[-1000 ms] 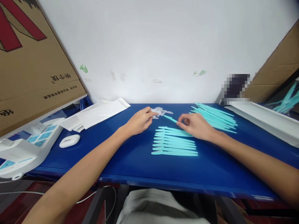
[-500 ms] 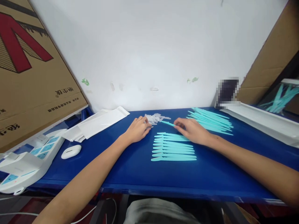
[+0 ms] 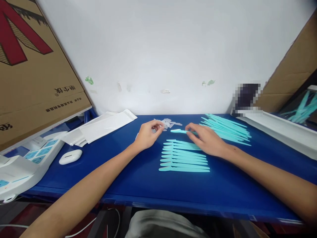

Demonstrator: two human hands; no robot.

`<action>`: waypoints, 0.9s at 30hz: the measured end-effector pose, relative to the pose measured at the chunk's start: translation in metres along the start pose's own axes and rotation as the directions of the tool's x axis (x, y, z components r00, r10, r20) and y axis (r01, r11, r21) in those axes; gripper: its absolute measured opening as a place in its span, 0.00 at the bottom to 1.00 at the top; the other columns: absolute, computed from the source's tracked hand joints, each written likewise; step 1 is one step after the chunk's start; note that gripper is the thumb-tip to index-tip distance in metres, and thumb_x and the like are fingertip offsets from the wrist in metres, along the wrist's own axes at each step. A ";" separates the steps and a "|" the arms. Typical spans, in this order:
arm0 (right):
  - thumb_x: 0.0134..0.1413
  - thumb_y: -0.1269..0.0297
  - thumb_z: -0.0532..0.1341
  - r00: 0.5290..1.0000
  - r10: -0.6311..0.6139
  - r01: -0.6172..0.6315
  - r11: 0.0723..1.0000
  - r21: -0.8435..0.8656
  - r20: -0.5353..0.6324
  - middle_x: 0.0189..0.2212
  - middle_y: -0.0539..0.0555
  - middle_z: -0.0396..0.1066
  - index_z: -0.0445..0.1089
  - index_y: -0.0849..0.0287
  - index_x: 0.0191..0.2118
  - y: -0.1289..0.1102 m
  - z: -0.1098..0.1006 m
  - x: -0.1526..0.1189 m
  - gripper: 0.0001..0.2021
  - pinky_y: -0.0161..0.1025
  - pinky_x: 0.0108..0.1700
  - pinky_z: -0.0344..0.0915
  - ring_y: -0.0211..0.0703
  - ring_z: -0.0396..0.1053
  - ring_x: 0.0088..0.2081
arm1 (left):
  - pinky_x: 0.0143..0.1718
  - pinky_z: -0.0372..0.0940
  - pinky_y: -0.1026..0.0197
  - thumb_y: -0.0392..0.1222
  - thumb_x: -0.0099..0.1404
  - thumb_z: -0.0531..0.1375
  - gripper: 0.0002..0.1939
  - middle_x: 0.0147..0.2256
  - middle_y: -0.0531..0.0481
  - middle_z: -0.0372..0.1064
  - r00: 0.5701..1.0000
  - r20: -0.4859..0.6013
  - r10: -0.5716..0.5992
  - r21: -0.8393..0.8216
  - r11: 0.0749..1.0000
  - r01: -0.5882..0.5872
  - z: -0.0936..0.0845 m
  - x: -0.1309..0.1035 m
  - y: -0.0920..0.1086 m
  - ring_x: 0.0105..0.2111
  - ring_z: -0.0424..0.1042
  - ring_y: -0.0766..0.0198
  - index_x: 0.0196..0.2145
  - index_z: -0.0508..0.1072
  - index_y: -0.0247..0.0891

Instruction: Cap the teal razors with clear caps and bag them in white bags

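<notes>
My right hand (image 3: 206,139) pinches a turquoise eyebrow razor (image 3: 178,131) by its handle, its head pointing left above the table. Thumb and fingertips of my left hand (image 3: 148,135) are brought together; whatever is between them, if anything, is too small to tell. Just behind that hand lies a heap of small translucent blade covers (image 3: 170,124), partly hidden by the fingers. Below both hands, a neat row of several turquoise razors (image 3: 184,161) lies flat with heads to the left. A looser pile of razors (image 3: 226,129) spreads beyond my right hand.
White plastic pouches (image 3: 106,127), a white earbud case (image 3: 70,157) and a power strip (image 3: 47,155) sit on the left of the blue table (image 3: 138,178). A white tray (image 3: 287,132) stands at right. A large carton (image 3: 37,76) leans at left; a white wall (image 3: 158,56) closes the back.
My left hand has lifted from the blade covers and turned, its fingertips now curled together. The razor in my right hand has levelled out, with its head showing more plainly. The view has shifted slightly.
</notes>
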State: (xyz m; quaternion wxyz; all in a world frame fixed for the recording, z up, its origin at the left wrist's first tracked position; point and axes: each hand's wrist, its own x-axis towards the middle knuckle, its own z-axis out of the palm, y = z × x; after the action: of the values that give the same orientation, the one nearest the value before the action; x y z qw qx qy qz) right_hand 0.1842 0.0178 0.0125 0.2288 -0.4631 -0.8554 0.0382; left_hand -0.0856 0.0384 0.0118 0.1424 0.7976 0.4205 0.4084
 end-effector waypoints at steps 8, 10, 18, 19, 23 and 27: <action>0.68 0.54 0.53 0.997 0.012 -0.006 0.998 0.068 -0.082 0.36 0.53 0.75 0.67 0.55 0.43 -0.003 0.001 0.000 0.12 0.40 0.32 0.59 0.44 0.70 0.31 | 0.43 0.66 0.57 0.49 0.67 0.62 0.13 0.36 0.45 0.80 0.970 0.097 -0.221 -0.443 0.863 0.241 0.009 -0.004 0.014 0.39 0.78 0.57 0.38 0.68 0.37; 0.68 0.54 0.54 0.993 0.017 -0.006 0.996 0.090 -0.115 0.36 0.53 0.76 0.67 0.55 0.43 -0.004 0.002 0.000 0.12 0.40 0.32 0.60 0.44 0.71 0.32 | 0.42 0.66 0.57 0.50 0.67 0.62 0.13 0.37 0.45 0.80 0.971 0.099 -0.218 -0.456 0.857 0.239 0.011 -0.005 0.016 0.39 0.78 0.57 0.38 0.69 0.37; 0.67 0.54 0.55 0.985 -0.013 0.025 0.997 0.066 -0.169 0.39 0.55 0.76 0.69 0.55 0.44 -0.002 0.004 -0.002 0.12 0.40 0.33 0.64 0.47 0.74 0.37 | 0.42 0.67 0.58 0.50 0.63 0.66 0.14 0.33 0.46 0.77 0.982 0.114 -0.154 -0.512 0.838 0.191 0.012 -0.003 0.009 0.36 0.76 0.59 0.35 0.75 0.35; 0.66 0.54 0.56 0.984 -0.010 0.021 0.998 0.061 -0.178 0.39 0.55 0.76 0.69 0.55 0.44 0.000 0.003 -0.001 0.12 0.40 0.33 0.64 0.47 0.74 0.37 | 0.41 0.66 0.59 0.50 0.63 0.66 0.14 0.34 0.46 0.77 0.984 0.103 -0.146 -0.499 0.848 0.178 0.012 -0.003 0.009 0.36 0.75 0.60 0.35 0.76 0.35; 0.65 0.54 0.57 0.977 -0.004 0.014 0.999 0.049 -0.215 0.38 0.54 0.77 0.71 0.56 0.43 0.005 -0.001 0.001 0.12 0.40 0.33 0.64 0.46 0.74 0.35 | 0.38 0.65 0.60 0.49 0.64 0.65 0.13 0.34 0.47 0.76 0.986 0.071 -0.152 -0.410 0.896 0.168 0.012 -0.004 0.011 0.34 0.72 0.62 0.34 0.79 0.35; 0.64 0.55 0.58 0.974 -0.014 0.018 1.000 0.017 -0.227 0.36 0.54 0.77 0.72 0.56 0.41 0.006 -0.003 0.001 0.11 0.40 0.32 0.64 0.46 0.74 0.34 | 0.35 0.65 0.61 0.50 0.64 0.64 0.14 0.31 0.48 0.76 0.981 -0.009 -0.196 -0.426 0.888 0.173 0.011 -0.005 0.015 0.31 0.73 0.62 0.35 0.79 0.35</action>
State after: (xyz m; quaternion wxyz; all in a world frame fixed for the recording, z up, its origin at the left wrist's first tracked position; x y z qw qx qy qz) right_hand 0.1898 0.0214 0.0137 0.3296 -0.4552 -0.8271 -0.0087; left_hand -0.0705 0.0273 0.0109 0.3394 0.6933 0.3991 0.4949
